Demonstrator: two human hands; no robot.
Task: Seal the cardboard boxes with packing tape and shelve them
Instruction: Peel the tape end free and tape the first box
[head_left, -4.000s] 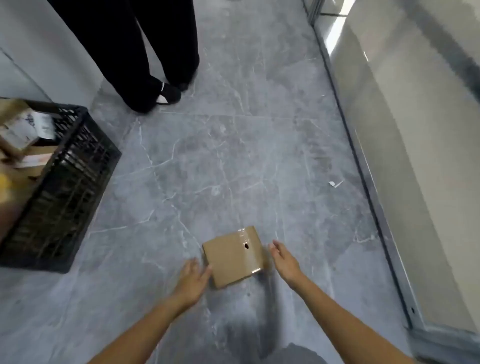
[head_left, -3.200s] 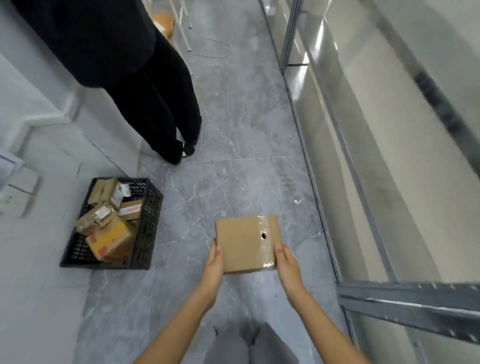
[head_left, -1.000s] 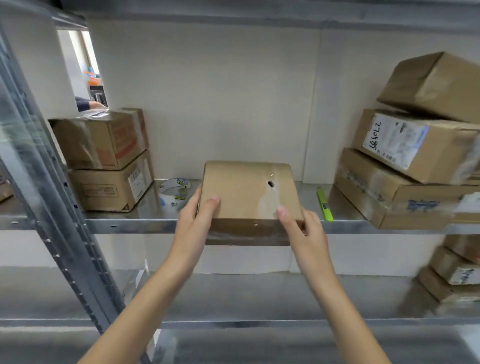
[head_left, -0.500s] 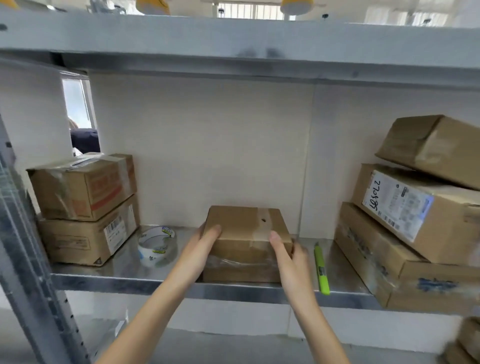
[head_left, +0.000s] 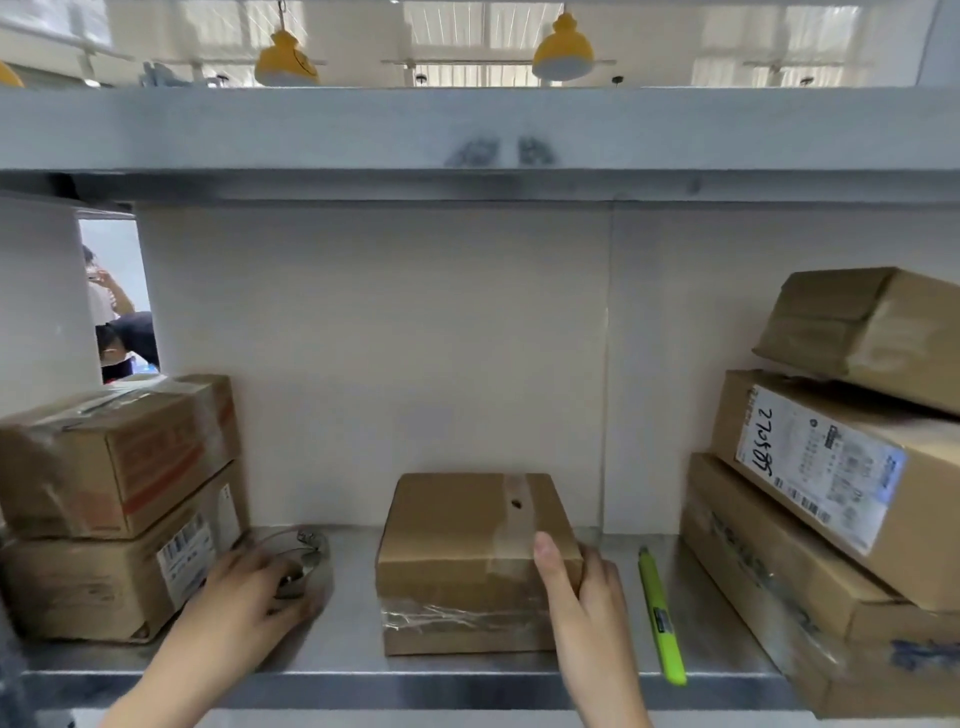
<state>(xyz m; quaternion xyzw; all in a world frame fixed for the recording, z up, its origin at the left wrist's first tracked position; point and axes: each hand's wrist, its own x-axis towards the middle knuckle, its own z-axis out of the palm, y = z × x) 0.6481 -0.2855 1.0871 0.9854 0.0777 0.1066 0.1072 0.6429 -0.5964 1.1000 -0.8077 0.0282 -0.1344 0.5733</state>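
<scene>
A small brown cardboard box (head_left: 457, 540), with clear tape across its top and front, sits flat on the metal shelf (head_left: 353, 613), about midway along it. My right hand (head_left: 587, 603) holds the box's near right corner, thumb on top and fingers down the right side. My left hand (head_left: 244, 597) is off the box and lies over the roll of packing tape (head_left: 311, 545), its fingers curled round the roll's near rim. The roll is blurred and partly hidden by that hand.
Two taped boxes (head_left: 119, 509) are stacked at the shelf's left end, and three larger ones (head_left: 831, 519) at the right. A yellow-green cutter (head_left: 661, 618) lies right of the small box. The upper shelf (head_left: 467, 135) hangs low overhead. People (head_left: 119, 322) show through a gap at the left.
The box was lifted from the floor and set down on the shelf. In the last half second my left hand left the box and went left onto the tape roll.
</scene>
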